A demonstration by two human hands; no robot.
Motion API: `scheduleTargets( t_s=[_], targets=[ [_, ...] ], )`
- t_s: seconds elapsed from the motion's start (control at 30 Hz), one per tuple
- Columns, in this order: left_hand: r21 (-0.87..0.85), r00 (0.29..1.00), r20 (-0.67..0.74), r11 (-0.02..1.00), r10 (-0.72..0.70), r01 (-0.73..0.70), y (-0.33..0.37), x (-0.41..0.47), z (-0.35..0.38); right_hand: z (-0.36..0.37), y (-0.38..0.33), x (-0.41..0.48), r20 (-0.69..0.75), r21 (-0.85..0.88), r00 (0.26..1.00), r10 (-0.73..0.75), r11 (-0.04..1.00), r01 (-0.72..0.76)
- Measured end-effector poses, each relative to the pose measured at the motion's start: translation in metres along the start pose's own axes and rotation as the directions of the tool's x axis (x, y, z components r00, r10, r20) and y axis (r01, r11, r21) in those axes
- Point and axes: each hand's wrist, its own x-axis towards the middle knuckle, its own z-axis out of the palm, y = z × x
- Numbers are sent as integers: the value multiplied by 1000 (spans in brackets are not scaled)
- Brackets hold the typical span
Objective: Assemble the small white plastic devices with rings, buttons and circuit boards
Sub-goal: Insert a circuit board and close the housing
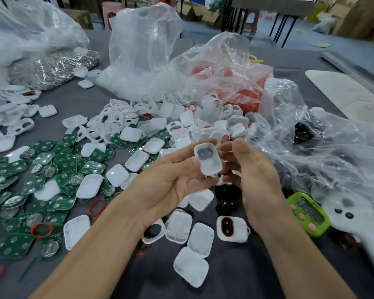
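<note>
**Left hand pinches the shell; right hand's grip unclear**

The left hand (171,182) pinches a white shell (207,159) by its edges, with the open cavity turned toward the camera. A dark pad (205,154) sits inside that cavity. The right hand (255,175) hovers just beside the shell with its fingers curled inward; I cannot tell whether they pinch some small part. The shell is held up above the table (246,277), over loose black buttons (227,201).

The shell looks light, stiff, thin-walled and smooth, so it is probably slippery. The long side walls seem the best hold, since that leaves the cavity free for the next part. A hard squeeze might flex the walls and unseat the pad. The green boards (41,167) lie well to the left and the red rings (41,229) are scattered near them. The boards are likely best lifted by their edges.
</note>
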Motion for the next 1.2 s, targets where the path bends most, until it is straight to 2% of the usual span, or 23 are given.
scheduleTargets(
  t_s=[0.1,0.2,0.3,0.4,0.5,0.6,0.63,0.67,0.73,0.8,0.83,0.87,0.9,0.93,1.0,1.1,1.2],
  targets=[
    [-36,997,-55,998,53,-55,15,-4,-9,-1,0,6,-51,-119,994,-95,989,88],
    [-87,984,-113,986,134,-145,36,-9,-25,16,-7,22,53,-394,980,-193,897,198],
    [-100,962,-155,965,225,-241,56,-17,-44,55,-20,48,249,-658,943,-222,675,333],
    [-112,945,-172,947,280,-301,69,-25,-57,95,-24,79,412,-806,897,-160,395,441],
    [-112,935,-211,943,284,-312,74,-27,-65,120,-20,102,531,-831,838,-125,116,544],
    [-118,931,-233,942,280,-313,77,-29,-68,125,-11,110,570,-818,808,-151,-10,575],
    [-113,930,-236,943,281,-314,78,-29,-68,124,-9,111,563,-821,809,-166,-5,571],
    [-101,929,-238,944,282,-313,77,-29,-68,120,-9,110,541,-823,818,-194,73,563],
    [-80,930,-244,950,274,-301,75,-28,-67,108,-14,104,410,-776,880,-239,416,475],
    [-66,934,-249,958,256,-280,71,-25,-66,89,-21,94,218,-562,950,-222,768,308],
    [-58,938,-249,963,241,-263,69,-23,-65,79,-25,85,134,-383,979,-155,903,195],
    [-47,943,-242,969,226,-244,66,-21,-63,70,-28,74,84,-181,994,-64,980,78],
    [-33,951,-228,974,210,-223,63,-19,-61,62,-30,62,68,16,997,25,1000,-26],
    [-23,960,-206,980,189,-198,59,-17,-58,53,-31,49,71,184,993,98,977,-110],
    [-1,978,-149,989,145,-147,51,-13,-51,36,-29,27,114,385,976,185,897,-216],
    [70,989,-108,993,102,-95,33,-6,-38,17,-19,5,149,401,968,202,882,-246],
    [160,995,-61,985,78,-68,16,-2,-26,3,-12,0,142,309,973,183,925,-219]
  ],
)
